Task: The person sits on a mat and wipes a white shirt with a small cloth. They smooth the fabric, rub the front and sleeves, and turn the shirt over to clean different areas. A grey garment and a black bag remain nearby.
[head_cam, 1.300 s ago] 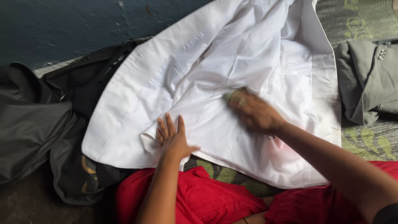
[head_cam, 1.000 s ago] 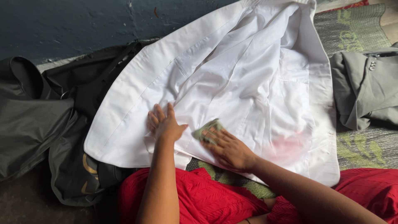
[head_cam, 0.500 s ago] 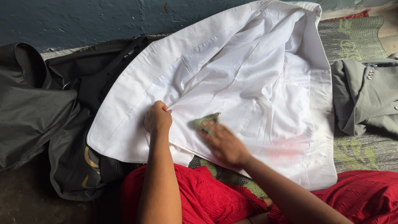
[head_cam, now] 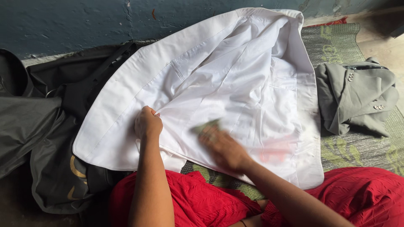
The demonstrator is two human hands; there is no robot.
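White cotton jacket [head_cam: 219,96], lining up: our left hand [head_cam: 147,123] has closed into a fist, pinching the fabric. Our right hand [head_cam: 223,148], blurred, has slid leftwards, fingers curled over a small green pad [head_cam: 207,125].

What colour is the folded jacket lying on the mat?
Grey, with small pale buttons: the folded jacket shows clearly in the head view, on the green patterned mat.

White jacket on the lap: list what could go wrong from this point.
1. The right hand is blurred in motion, rubbing a small greenish pad over the thin lining of the white jacket; hard rubbing might wrinkle or strain it.
2. A pinkish patch shows beside that hand and could spread.
3. The left hand bunches only one fold, so the fabric may slide.
4. The jacket's edge lies over dark bags and could pick up dirt.
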